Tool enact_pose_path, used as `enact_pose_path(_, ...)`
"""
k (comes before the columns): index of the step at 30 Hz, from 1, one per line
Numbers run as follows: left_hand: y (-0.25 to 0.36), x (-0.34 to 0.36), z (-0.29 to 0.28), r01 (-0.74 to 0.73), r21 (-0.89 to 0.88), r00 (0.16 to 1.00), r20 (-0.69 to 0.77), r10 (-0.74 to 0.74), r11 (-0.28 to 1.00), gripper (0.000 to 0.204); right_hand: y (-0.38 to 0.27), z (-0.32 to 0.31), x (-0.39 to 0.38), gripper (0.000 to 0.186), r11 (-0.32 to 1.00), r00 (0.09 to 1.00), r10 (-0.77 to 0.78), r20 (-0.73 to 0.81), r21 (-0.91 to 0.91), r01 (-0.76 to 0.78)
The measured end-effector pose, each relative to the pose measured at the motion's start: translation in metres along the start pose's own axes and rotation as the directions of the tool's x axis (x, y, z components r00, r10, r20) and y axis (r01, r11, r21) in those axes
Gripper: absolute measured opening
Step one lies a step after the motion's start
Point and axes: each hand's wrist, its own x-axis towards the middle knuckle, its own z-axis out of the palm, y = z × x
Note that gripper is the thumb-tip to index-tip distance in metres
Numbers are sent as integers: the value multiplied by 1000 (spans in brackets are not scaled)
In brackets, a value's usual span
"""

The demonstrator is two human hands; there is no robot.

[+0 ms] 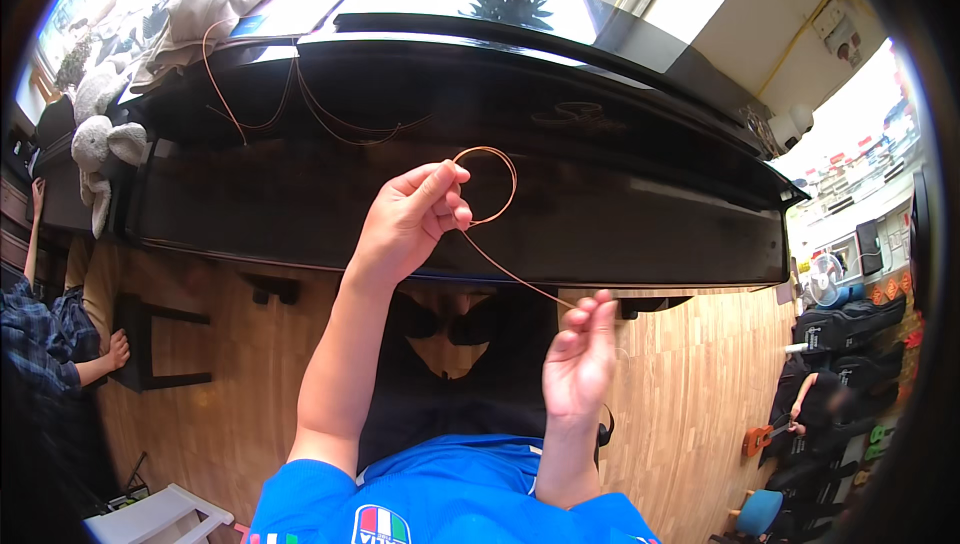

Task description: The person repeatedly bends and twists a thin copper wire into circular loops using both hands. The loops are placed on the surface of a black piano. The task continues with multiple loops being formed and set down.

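A thin copper-coloured wire (515, 184) is bent into a loop above a glossy black piano (640, 184). Thumb and fingers of my left hand (405, 219) pinch the loop at its left side. From there one length runs down to the right, to my right hand (580, 359), whose thumb and fingertips are closed on its end. Both hands are in the air over the piano's near edge, the right one lower and closer to me. More thin copper-coloured wires (300, 79) droop in curves over the piano's left part.
A grey plush elephant (95, 144) hangs at the piano's left end, beside draped cloth (205, 14). A person in a plaid shirt (50, 329) is at far left near a black stool (150, 344). Another person (820, 399) sits far right with a small orange guitar (757, 441).
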Motion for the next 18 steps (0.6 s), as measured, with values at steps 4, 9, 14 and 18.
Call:
enact_pose_path(4,-1,-1,5,7,148,999,-54,1,989,27,-20,42,12,30,860,879,-476,-19,-221,460)
enact_pose_path(9,0,1,10,31,223,998,-68,-16,974,27,-29,47,43,29,550,920,-222,321,-738,391)
enact_pose_path(14,-1,0,12,27,293,996,-87,-1,956,27,-28,45,50,22,328,943,69,327,-900,288)
enact_pose_path(18,-1,0,12,28,305,996,-90,-1,952,26,-30,41,52,22,311,958,126,259,-927,210)
